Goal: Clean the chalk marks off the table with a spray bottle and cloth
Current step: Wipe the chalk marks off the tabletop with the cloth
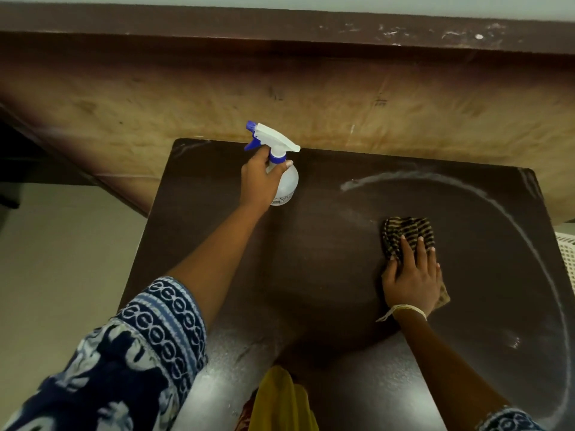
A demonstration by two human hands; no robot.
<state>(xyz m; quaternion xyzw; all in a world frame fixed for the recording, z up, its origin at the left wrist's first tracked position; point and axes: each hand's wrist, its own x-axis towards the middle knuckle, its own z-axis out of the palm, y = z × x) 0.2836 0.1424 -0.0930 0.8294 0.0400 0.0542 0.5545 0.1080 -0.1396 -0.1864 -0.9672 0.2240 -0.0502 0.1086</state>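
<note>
The patterned sleeve (118, 362) is reaching over the dark tabletop (326, 275). The left hand (259, 181) is wrapping its grip tight around the clear spray bottle (284, 181). The right hand (410, 278) is lying flat, fingers spread, pressing the striped cloth (407, 231) by the chalk marks (510, 213).

left hand (260, 181) gripping, right hand (412, 283) flat

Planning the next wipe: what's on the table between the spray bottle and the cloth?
In the head view, only bare dark table lies between the spray bottle and the cloth, crossed by the left end of the chalk arc.
</note>
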